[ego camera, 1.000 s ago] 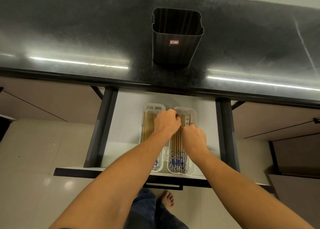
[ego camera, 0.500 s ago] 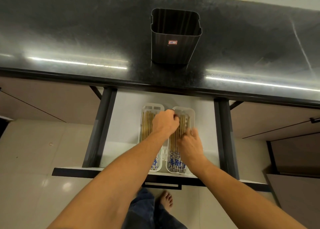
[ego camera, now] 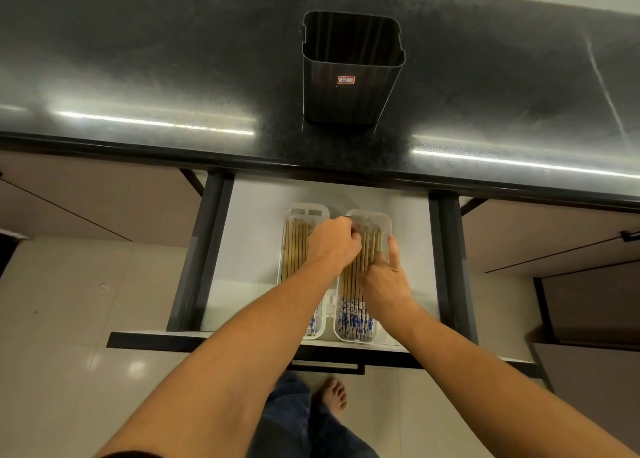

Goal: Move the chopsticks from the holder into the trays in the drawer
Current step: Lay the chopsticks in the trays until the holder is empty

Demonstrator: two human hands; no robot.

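Holder (ego camera: 351, 70) at 12 o'clock on counter (ego camera: 138, 59), looks empty; chopsticks (ego camera: 355, 315) lie in left tray (ego camera: 306, 210) and right tray (ego camera: 369, 213) in drawer (ego camera: 249, 250), long axis 6-to-12; left hand (ego camera: 334, 243) curled over right-tray far tips, pinch unclear; right hand (ego camera: 384, 281) at its 5 o'clock, fingers straight, spread, flat on same bundle; probably final tidying.

Glossy black countertop (ego camera: 138, 59), brown cabinet fronts (ego camera: 86, 194), pale tiled floor (ego camera: 69, 312) below.

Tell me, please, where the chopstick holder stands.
In the head view, the holder stands upright on the black countertop, top centre, behind the open drawer.
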